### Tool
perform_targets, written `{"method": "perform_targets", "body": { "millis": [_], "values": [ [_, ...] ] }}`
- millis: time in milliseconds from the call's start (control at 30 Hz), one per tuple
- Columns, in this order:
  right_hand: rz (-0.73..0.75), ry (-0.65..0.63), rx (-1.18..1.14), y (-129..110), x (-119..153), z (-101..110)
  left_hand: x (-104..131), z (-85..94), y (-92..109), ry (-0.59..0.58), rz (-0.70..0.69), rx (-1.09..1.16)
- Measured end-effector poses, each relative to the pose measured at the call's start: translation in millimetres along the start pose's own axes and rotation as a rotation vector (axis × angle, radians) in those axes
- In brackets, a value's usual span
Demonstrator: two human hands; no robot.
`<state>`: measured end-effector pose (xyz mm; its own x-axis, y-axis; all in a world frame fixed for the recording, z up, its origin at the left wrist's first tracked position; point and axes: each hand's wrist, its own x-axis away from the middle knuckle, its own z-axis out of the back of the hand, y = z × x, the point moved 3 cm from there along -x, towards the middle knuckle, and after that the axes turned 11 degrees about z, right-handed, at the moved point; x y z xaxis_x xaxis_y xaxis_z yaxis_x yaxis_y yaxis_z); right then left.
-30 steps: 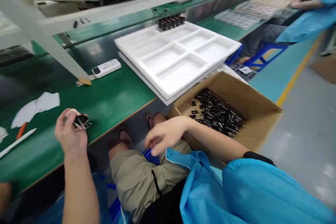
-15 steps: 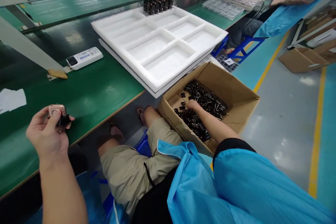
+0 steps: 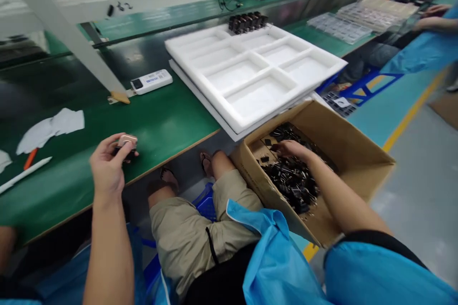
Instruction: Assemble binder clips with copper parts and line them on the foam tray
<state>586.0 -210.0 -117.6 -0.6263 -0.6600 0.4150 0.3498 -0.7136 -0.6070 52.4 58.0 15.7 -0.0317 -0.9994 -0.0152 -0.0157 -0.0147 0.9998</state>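
Observation:
At the green bench's front edge my left hand (image 3: 109, 162) pinches a small black block with a pinkish copper-coloured face (image 3: 128, 140) between thumb and fingers. My right hand (image 3: 291, 148) is down inside an open cardboard box (image 3: 361, 162). Its fingers are bent together among a heap of black clips (image 3: 295, 181) with shiny wire handles, which look like binder clips. What those fingertips hold, if anything, is too small to make out. Above the box lies a white foam tray (image 3: 255, 100) with compartments. Several black blocks (image 3: 247, 22) stand in a row at its far edge.
A white labelled device (image 3: 152, 81) lies by the slanted shelf post (image 3: 77, 47). Crumpled white paper (image 3: 53, 128), an orange stick (image 3: 30, 158) and a white pen-like stick (image 3: 26, 175) lie at left. Clear plastic trays (image 3: 339, 27) and a co-worker's blue sleeve (image 3: 418, 52) are at right.
The view has swung left, so the scene appears further right. My left hand still holds the block, now turned slightly. My right hand remains in the box, with its fingers showing more.

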Motion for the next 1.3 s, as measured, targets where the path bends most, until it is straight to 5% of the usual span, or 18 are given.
{"method": "perform_targets", "body": {
  "millis": [67, 167, 267, 367, 500, 633, 833, 967, 1300],
  "values": [
    [0.084, -0.065, -0.088, -14, 21, 22, 5, -0.5, 0, -0.032, 0.037, -0.039],
    [0.359, 0.004, -0.246, -36, 60, 52, 10, -0.9, -1, -0.059, 0.086, -0.043],
    [0.517, -0.083, -0.350, -61, 98, 52, 10, -0.5, -4, -0.093, 0.099, 0.014],
    [0.603, -0.211, -0.484, -106, 130, 13, 10, 1.5, -7, -0.109, 0.107, 0.062],
    [0.630, -0.487, -0.711, -189, 152, -74, 11, 3.6, -8, -0.089, 0.095, 0.074],
    [0.630, -0.558, -0.978, -267, 146, -139, 12, 4.0, -9, -0.113, 0.092, 0.069],
    [0.812, -0.679, -0.843, -351, 109, -195, 11, 6.5, -8, -0.118, 0.100, 0.057],
    [0.932, -0.706, -0.768, -372, 90, -211, 12, 6.6, -7, -0.099, 0.091, 0.075],
    [1.016, -0.807, -0.732, -366, 85, -212, 13, 6.6, -7, -0.129, 0.115, 0.092]
  ]
}}
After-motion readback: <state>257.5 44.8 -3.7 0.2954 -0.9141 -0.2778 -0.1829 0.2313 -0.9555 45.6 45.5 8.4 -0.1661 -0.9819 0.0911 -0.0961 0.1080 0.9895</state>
